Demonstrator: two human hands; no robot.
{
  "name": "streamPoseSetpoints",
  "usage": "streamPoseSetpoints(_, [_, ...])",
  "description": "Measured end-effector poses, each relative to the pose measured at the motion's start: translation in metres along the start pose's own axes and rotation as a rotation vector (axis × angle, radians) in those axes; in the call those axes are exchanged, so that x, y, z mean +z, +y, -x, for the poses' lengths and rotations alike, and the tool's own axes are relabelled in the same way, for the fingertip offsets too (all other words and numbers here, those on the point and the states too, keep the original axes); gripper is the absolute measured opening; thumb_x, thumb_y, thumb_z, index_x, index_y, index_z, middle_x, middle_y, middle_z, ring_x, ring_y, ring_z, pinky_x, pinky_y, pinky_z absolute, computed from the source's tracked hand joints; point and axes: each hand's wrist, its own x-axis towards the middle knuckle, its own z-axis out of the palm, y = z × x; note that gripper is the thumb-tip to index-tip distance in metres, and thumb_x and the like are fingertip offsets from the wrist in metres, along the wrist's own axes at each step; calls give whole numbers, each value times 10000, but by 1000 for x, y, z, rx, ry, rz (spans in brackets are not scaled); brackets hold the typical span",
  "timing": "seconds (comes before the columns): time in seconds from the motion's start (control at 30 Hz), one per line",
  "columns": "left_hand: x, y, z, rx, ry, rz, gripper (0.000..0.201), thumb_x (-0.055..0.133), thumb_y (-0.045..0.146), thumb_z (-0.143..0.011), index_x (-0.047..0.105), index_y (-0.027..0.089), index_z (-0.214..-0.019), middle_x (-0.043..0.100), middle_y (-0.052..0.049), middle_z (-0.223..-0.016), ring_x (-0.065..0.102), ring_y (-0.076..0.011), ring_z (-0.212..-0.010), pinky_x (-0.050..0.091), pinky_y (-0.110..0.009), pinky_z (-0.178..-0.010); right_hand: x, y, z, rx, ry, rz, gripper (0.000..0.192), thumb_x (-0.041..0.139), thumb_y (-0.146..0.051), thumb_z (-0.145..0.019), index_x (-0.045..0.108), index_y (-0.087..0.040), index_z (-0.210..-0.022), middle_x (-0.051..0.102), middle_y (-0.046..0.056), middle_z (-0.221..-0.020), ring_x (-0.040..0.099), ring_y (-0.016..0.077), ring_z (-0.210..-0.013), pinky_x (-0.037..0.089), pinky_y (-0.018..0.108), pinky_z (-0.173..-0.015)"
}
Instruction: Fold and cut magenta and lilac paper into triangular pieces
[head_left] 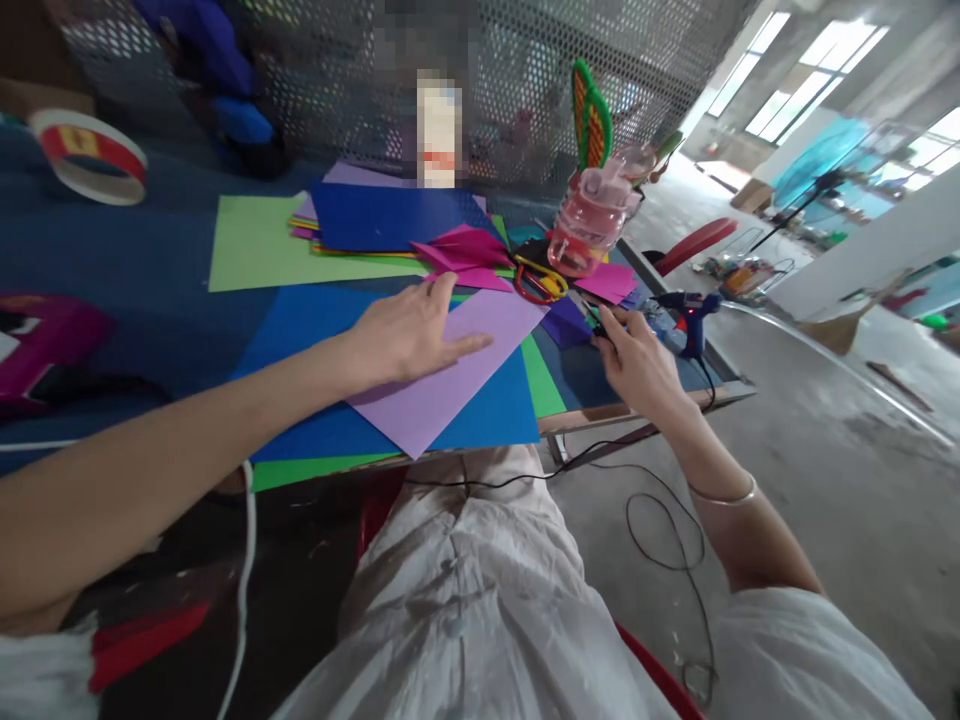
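Pink paper (469,247) looks folded already, lilac sheet (439,405) lies unfolded under a loosely spread left hand (405,332); can't tell what the right hand (639,362) grips.

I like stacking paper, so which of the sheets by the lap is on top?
The light purple sheet, lying slanted, partly beneath the left hand. It overlaps the blue sheet, while the green sheet peeks out underneath that.

A dark blue table (165,250) bears a tape roll (79,140) far left, a pale green sheet (251,245) far, a bright green sheet (544,380) near and a glue gun (696,322) right.
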Motion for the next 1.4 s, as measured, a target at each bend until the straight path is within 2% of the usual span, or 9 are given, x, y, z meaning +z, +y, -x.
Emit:
streamPoseSetpoints(0.13, [6,10,7,28,-35,-90,1200,635,803,-842,203,28,-1650,536,-321,-1518,567,-483,-1350,479,-520,-1069,5,-2,-3,47,-67,62,564,395,-304,-1029,490,-136,-1558,601,239,-1416,654,380,-1112,602,471,-768])
streamPoseSetpoints(0.33, [0,16,9,2,-119,-33,1264,792,675,-770,142,87,-1680,483,-313,-1573,484,-506,-1426,462,-539,-1083,6,-7,-8,-2,-7,55,557,447,-350,-1039,521,-97,-1530,599,258,-1350,622,403,-1169,565,555,-951])
streamPoseSetpoints(0.5, [-8,-1,8,-35,-184,-30,1374,837,649,-695,79,95,-1699,399,-329,-1622,452,-533,-1449,421,-557,-1132,-1,-25,-16,-207,44,-127,563,452,-377,-1054,485,-153,-1569,575,241,-1363,589,394,-1221,558,567,-990])
streamPoseSetpoints(0.7, [-7,-31,14,-130,-150,86,1387,916,538,-570,204,83,-1671,493,-313,-1551,544,-511,-1389,494,-513,-1066,-7,-59,-48,-445,4,-298,567,499,-331,-1039,482,-145,-1575,578,232,-1360,577,387,-1255,532,584,-1055])
streamPoseSetpoints(0.83, [-10,-50,17,-110,-159,398,1194,828,381,-639,261,138,-1661,750,-155,-1197,740,-349,-1021,553,-415,-884,-13,-86,-87,-593,-12,-371,573,519,-309,-1030,479,-155,-1580,572,222,-1406,556,376,-1307,473,606,-1129])
streamPoseSetpoints(0.93, [-20,-67,14,-124,-177,622,1030,749,365,-670,378,180,-1612,750,-14,-844,707,-241,-750,517,-324,-722,-12,-107,-115,-703,-52,-438,553,476,-307,-1053,477,-163,-1587,586,198,-1424,567,333,-1329,478,550,-1141])
streamPoseSetpoints(1.07, [-39,-89,4,-127,-235,687,504,732,399,-619,778,222,-1088,732,-14,-785,681,-233,-795,466,-292,-726,-1,-124,-137,-767,-85,-442,542,425,-271,-1067,466,-145,-1591,526,194,-1574,493,325,-1450,426,552,-1189])
streamPoseSetpoints(1.17, [-51,-98,-4,-169,-305,605,234,704,413,-647,778,223,-763,725,-31,-776,645,-227,-771,430,-293,-715,7,-126,-140,-709,-50,-419,553,400,-301,-1085,413,-207,-1630,448,166,-1666,422,340,-1514,410,603,-1171])
streamPoseSetpoints(1.4, [-42,-57,-7,-208,-305,648,221,673,419,-701,715,209,-752,668,-31,-740,552,-186,-663,371,-278,-613,3,-110,-131,-777,-114,-505,608,507,-480,-1071,444,-229,-1622,531,165,-1608,473,336,-1490,367,588,-1185])
